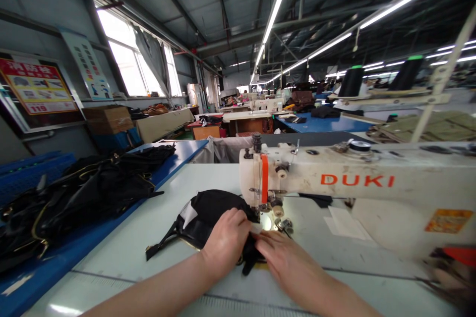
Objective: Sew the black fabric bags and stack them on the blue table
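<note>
A black fabric piece [208, 210] with a zipper edge and a white label lies on the pale sewing table [141, 237], under the needle of a white DUKI sewing machine [353, 181]. My left hand [226, 242] rests on the fabric with fingers curled down, pressing it just left of the presser foot [277, 213]. My right hand [286, 257] lies flat on the fabric's near edge, fingers pointing left toward the needle. Both hands touch each other at the fingertips.
A heap of black bags with gold zippers [82, 193] fills the blue table at the left. A blue crate [33, 166] stands behind it. Thread cones [351, 80] stand behind the machine. More sewing stations [260, 109] and a cardboard box [107, 119] fill the hall.
</note>
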`<state>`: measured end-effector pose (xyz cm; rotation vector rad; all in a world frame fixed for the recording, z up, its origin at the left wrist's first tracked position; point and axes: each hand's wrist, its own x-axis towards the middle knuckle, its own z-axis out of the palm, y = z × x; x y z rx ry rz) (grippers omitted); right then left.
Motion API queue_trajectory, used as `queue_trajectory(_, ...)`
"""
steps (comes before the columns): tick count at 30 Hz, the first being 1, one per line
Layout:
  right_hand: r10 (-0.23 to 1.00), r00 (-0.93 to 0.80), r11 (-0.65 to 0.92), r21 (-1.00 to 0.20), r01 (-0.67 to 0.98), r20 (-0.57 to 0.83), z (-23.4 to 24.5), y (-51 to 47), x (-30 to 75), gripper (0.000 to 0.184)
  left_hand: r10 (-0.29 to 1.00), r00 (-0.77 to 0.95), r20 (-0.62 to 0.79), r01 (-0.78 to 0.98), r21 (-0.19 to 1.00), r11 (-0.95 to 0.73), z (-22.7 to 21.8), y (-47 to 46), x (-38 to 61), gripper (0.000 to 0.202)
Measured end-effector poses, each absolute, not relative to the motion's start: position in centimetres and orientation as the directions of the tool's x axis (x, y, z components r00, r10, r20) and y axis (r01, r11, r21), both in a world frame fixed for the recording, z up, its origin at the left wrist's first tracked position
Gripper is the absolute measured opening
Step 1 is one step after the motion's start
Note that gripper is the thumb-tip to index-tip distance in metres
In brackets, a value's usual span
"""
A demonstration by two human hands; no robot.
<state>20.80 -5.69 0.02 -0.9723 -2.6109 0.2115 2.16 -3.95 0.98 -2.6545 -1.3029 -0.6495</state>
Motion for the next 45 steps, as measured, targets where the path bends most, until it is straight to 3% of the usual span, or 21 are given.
queue_trajectory(2, 0.662, -0.706, 0.75, -0.248, 0.614, 0.253, -0.1, -5.7, 20.7, 0.031, 0.676, 0.635, 0.375, 0.742, -0.053, -0.668, 0.8, -3.8, 2.5, 0.016)
queue_trajectory(4, 0.667, -0.708, 0.745, -0.239, 0.623, 0.232, -0.3, -5.7, 20.6, 0.031, 0.644, 0.684, 0.343, 0.704, -0.077, -0.706, 0.4, -3.4, 2.6, 0.016)
queue_trajectory(15, 0.675, -0.703, 0.738, -0.219, 0.639, 0.224, -1.0, -5.5, 20.7, 0.026, 0.55, 0.767, 0.33, 0.544, 0.121, -0.831, 0.0, -3.0, 1.3, 0.017)
queue_trajectory(28, 0.716, -0.645, 0.698, -0.26, 0.667, 0.268, -0.6, -6.2, 21.1, 0.022, 0.577, 0.748, 0.329, 0.482, 0.328, -0.812, 0.4, -3.0, 0.9, 0.027)
queue_trajectory(39, 0.711, -0.653, 0.703, -0.301, 0.644, 0.26, -0.9, -6.1, 21.3, 0.021, 0.555, 0.763, 0.33, 0.468, 0.31, -0.828, -0.7, -2.9, 0.4, 0.025)
queue_trajectory(45, 0.767, -0.555, 0.641, -0.345, 0.686, 0.321, -0.7, -5.3, 21.1, 0.025, 0.558, 0.773, 0.301, 0.478, 0.302, -0.825, -0.3, -3.0, 0.3, 0.026)
